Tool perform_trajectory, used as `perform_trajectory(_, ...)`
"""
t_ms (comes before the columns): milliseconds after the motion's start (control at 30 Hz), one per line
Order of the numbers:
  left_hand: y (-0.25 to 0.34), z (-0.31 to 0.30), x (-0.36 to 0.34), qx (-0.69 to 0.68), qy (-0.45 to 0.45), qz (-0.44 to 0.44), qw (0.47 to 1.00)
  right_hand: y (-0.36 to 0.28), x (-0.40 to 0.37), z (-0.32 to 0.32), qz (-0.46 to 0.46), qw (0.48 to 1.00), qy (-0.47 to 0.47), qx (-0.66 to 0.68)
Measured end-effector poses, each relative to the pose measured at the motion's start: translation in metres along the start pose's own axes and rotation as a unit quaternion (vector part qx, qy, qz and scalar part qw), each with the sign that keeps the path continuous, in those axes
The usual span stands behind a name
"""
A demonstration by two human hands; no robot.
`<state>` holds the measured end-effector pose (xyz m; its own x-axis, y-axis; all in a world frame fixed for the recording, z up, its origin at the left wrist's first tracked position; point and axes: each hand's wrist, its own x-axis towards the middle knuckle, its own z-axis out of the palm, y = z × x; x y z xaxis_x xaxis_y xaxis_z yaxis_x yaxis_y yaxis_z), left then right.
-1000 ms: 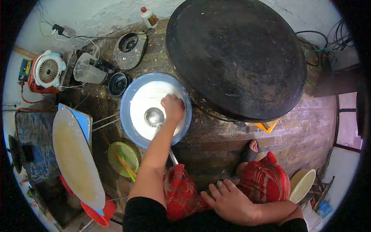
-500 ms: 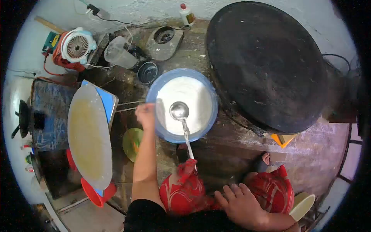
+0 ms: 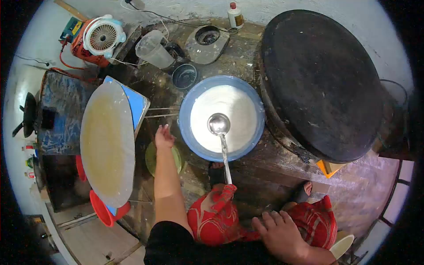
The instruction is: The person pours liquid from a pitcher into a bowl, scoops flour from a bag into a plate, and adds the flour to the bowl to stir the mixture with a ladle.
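Ladle [image 3: 223, 148] rests unheld in a blue basin [image 3: 183, 119] of white batter [image 3: 236, 108] at the middle of the tabletop, its bowl in the batter and its long handle pointing straight back toward the person's red-clothed knee [image 3: 212, 218]. The left hand [image 3: 164, 137] is the nearer one, hovering just left of the basin's rim above a green plate [image 3: 151, 160], so the ladle lies to its right. Its fingers [image 3: 165, 129] are spread loosely and grip nothing. The right hand [image 3: 282, 234] lies flat and empty on the other knee, well apart from the ladle. A large black griddle [image 3: 322, 84] sits to the right of the basin.
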<state>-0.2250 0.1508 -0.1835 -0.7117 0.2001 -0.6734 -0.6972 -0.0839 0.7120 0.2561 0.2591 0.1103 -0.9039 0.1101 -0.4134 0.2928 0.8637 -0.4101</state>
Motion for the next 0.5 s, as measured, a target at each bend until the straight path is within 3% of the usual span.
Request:
perform_trajectory(167,0.000,0.024,-0.014,0.018,0.103,-0.030,0.994,0.000,0.004,-0.001,-0.005,1.000,-0.009,-0.005)
perform_trajectory(267,-0.012,-0.011,0.038,0.055,0.049,-0.023,0.997,0.001,0.007,0.000,-0.003,1.000,-0.012,0.006)
perform_trajectory(400,-0.013,-0.006,0.026,0.022,0.061,-0.054,0.996,0.000,0.008,-0.001,-0.008,1.000,-0.018,-0.006)
perform_trajectory(500,-0.016,0.003,0.006,0.064,0.036,0.004,0.997,0.000,0.009,-0.001,-0.004,1.000,-0.021,-0.005)
